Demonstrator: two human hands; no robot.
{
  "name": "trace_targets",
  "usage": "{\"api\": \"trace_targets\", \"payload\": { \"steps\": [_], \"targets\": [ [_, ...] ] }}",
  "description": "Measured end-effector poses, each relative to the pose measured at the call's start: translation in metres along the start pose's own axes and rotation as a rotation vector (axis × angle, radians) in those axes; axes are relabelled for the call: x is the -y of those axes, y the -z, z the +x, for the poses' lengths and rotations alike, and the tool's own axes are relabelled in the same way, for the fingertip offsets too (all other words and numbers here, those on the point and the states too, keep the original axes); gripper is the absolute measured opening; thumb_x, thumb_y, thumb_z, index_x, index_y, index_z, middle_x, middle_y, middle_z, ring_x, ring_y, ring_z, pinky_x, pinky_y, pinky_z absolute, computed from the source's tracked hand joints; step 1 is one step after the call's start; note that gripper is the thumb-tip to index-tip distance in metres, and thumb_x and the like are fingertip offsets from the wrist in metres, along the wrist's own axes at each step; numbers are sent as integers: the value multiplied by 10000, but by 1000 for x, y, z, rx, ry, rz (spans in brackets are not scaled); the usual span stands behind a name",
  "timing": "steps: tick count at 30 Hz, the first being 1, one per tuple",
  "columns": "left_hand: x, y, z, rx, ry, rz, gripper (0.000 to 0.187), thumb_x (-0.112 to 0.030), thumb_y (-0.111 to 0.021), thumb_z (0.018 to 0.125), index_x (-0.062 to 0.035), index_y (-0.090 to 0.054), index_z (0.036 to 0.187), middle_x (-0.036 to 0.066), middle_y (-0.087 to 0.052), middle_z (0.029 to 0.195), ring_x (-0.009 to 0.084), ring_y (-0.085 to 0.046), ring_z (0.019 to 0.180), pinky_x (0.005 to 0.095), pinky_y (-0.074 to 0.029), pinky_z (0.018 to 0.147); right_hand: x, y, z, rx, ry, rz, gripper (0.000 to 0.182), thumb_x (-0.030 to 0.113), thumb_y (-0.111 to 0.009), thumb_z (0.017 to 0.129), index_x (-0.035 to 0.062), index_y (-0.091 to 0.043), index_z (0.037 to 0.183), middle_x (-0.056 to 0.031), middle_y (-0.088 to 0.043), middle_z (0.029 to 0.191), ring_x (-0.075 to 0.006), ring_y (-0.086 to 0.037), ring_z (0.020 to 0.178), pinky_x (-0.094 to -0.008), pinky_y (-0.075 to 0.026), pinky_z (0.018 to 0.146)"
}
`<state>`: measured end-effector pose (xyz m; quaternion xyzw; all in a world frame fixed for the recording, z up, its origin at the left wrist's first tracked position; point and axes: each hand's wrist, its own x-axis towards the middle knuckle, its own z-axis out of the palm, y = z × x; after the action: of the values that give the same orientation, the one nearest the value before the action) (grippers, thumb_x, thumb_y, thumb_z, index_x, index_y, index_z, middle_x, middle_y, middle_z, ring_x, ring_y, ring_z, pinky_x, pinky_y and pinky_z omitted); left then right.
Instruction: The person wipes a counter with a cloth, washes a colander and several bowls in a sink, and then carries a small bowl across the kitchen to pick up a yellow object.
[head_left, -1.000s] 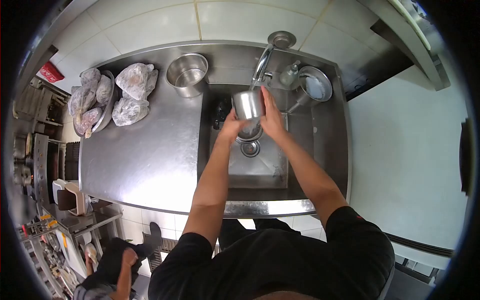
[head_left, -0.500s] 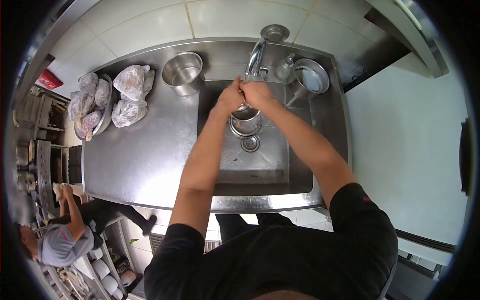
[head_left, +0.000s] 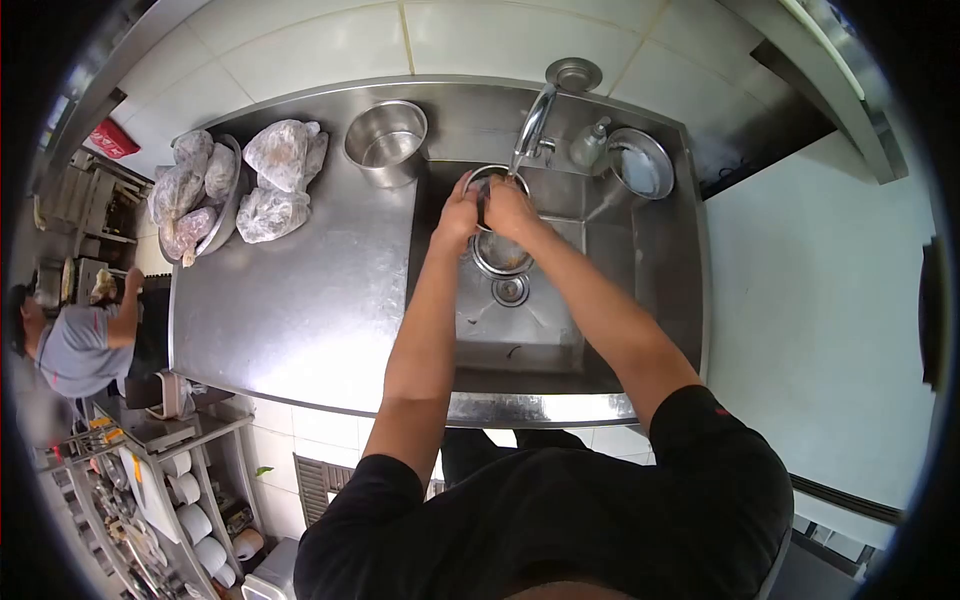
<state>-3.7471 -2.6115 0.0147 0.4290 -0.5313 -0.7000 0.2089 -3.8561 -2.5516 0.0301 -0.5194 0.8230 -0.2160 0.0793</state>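
The small steel cup [head_left: 490,185] sits under the faucet [head_left: 533,122] at the back edge of the sink [head_left: 600,340], and the main risk, as I judge it, is a wet slip: both hands work the cup over the basin, and slick metal could twist out of the grip and drop onto the second steel bowl [head_left: 500,255] lying just above the drain [head_left: 510,291]. Water striking a tilted rim could also splash onto the counter [head_left: 300,310], toward the bagged food [head_left: 275,185] near its back-left corner. The left hand [head_left: 458,213] curls its fingers around the cup's left side, closed on it. The right hand [head_left: 512,208] covers the cup's right side with fingers bent over the rim; how tightly it clamps I cannot tell, since the hand hides the contact. A steel pot [head_left: 386,142] stands on the counter just left of the sink's back corner.
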Motion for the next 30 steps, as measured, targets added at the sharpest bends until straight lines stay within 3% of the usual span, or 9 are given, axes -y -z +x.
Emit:
{"api": "trace_targets", "payload": {
  "steps": [2, 6, 10, 18, 20, 23, 24, 27, 30],
  "targets": [
    [9, -12, 5, -28, -207, 18, 461, -342, -465, 1057, -109, -487, 1453, 167, -683, 1130, 190, -640, 862, 307, -523, 806, 0, -10, 5, 12, 102, -381, 405, 224, -658, 858, 16, -652, 1206, -229, -599, 1290, -384, -605, 1157, -465, -495, 974],
    [14, 0, 12, -43, -353, 211, 457, -352, -471, 1050, -101, -514, 1430, 243, -651, 1188, 285, -645, 1038, 375, -496, 950, -12, -8, 9, 493, 82, 126, 330, 190, -647, 849, -30, -709, 1087, -277, -660, 1174, -398, -648, 1090, -460, -512, 935],
    [34, -2, 36, -17, -333, 353, 438, -378, -446, 1051, -171, -525, 1428, 301, -536, 1314, 420, -508, 1250, 455, -397, 1081, -24, 1, 10, 718, 164, -51, 318, 157, -610, 868, -24, -704, 1111, -260, -675, 1165, -388, -656, 1095, -466, -516, 932],
    [16, -24, 18, -56, -206, -76, 481, -384, -486, 1044, -115, -509, 1442, 237, -556, 1346, 312, -528, 1269, 394, -410, 1070, -19, 12, 24, 202, 186, -272, 319, 208, -516, 945, -19, -675, 1103, -230, -533, 1371, -375, -569, 1220, -435, -462, 1033],
    [10, -15, 18, -180, -163, 193, 576, -491, -559, 998, -146, -497, 1455, 103, -631, 1253, 248, -586, 1153, 410, -519, 883, -25, 17, 15, 289, 276, -164, 325, 213, -504, 953, -16, -674, 1109, -237, -559, 1330, -384, -574, 1200, -440, -456, 1043],
    [-10, -6, 14, 44, 2, 13, 641, -427, -641, 959, -27, -496, 1438, 195, -611, 1297, 273, -574, 1212, 357, -427, 1043, -31, -2, 3, 441, 221, 276, 322, 232, -515, 951, -12, -677, 1086, -177, -647, 1123, -284, -613, 1054, -408, -475, 927],
    [-2, -3, 29, 16, 54, 39, 631, -490, -687, 913, -96, -557, 1389, 74, -661, 1150, 196, -633, 1007, 342, -515, 791, -31, -4, -1, 498, 158, 527, 315, 231, -528, 945, -14, -676, 1076, -157, -652, 1079, -250, -608, 1016, -396, -473, 887],
    [4, -1, 45, 55, 168, -130, 631, -409, -723, 901, 25, -567, 1331, 141, -645, 1227, 235, -620, 1058, 364, -475, 955, -11, 10, -13, 513, -151, 966, 285, 220, -550, 933, -2, -656, 1078, -77, -641, 992, -170, -560, 891, -329, -435, 765],
    [14, -14, 43, -76, -75, -322, 563, -321, -738, 885, 23, -579, 1301, 160, -623, 1238, 247, -601, 1105, 375, -464, 981, -1, 7, -6, 298, -380, 1094, 252, 186, -584, 920, 16, -645, 1097, -93, -642, 980, -186, -587, 907, -317, -452, 765]
  ]
}}
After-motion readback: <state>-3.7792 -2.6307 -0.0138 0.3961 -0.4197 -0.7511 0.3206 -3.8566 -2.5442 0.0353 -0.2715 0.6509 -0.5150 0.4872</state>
